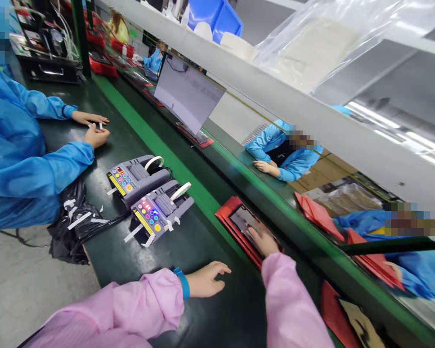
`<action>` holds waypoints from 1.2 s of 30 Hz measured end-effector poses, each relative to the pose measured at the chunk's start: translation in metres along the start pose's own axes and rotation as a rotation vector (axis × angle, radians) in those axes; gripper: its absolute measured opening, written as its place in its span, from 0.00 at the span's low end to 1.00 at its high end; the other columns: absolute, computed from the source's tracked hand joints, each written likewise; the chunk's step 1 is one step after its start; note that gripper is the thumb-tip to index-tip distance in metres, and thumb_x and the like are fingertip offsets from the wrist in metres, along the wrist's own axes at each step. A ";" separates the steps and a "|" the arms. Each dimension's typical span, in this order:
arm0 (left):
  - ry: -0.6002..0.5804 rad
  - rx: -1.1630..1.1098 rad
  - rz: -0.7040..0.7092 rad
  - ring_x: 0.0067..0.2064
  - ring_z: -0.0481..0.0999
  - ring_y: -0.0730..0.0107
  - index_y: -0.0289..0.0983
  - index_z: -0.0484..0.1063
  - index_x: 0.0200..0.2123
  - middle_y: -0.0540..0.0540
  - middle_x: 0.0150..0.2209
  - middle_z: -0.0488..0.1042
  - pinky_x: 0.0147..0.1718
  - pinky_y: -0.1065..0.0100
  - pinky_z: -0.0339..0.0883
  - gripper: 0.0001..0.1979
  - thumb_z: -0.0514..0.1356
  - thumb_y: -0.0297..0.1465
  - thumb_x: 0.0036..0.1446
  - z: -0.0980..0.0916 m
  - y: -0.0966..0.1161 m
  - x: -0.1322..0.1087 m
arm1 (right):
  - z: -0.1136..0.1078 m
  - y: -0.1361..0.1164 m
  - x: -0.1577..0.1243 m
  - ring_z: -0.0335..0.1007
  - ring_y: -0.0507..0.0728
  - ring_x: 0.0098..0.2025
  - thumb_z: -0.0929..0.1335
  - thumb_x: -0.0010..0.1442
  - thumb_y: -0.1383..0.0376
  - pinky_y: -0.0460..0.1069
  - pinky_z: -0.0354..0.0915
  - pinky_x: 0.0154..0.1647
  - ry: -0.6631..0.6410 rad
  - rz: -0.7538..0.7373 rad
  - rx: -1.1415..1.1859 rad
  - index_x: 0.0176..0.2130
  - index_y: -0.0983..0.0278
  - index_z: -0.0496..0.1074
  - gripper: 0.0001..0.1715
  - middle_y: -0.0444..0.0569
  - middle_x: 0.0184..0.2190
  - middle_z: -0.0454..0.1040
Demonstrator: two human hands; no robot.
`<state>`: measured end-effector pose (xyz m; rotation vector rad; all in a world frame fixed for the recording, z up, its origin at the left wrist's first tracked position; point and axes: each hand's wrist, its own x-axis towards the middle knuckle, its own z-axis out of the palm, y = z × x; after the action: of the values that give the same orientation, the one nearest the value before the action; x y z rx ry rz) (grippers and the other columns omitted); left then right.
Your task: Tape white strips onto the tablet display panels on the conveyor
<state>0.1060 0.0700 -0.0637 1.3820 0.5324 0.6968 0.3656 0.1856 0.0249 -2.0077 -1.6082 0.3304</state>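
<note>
My left hand (207, 280), with a blue band at the wrist, hovers over or rests on the dark green tabletop (235, 309), fingers apart and nothing in it. Farther right, my right hand (264, 240) reaches onto a dark flat panel (241, 217) that lies on a stack of red sheets or pouches (224, 211). Its fingertips touch the panel's grey face; the fingers are spread rather than wrapped round it. Both of my sleeves are pink.
Two grey tape dispensers (137, 180) (159, 210) stand left of my hands, with white strips on the nearer one. A person in blue (18, 159) works at the left. A monitor (188, 92) and overhead shelf (275, 79) lie beyond. More red pouches (319, 217) are at the right.
</note>
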 end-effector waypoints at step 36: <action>0.540 -0.317 -0.048 0.28 0.73 0.72 0.33 0.72 0.36 0.47 0.28 0.74 0.34 0.67 0.68 0.20 0.63 0.46 0.57 -0.130 0.095 -0.159 | 0.090 0.006 -0.209 0.63 0.63 0.62 0.55 0.65 0.56 0.60 0.60 0.60 0.049 -0.385 -0.073 0.53 0.61 0.72 0.26 0.54 0.59 0.69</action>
<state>-0.1090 0.0505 0.0045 0.8752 0.8350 1.0742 0.2715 0.0083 -0.0816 -1.6903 -1.9495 0.0777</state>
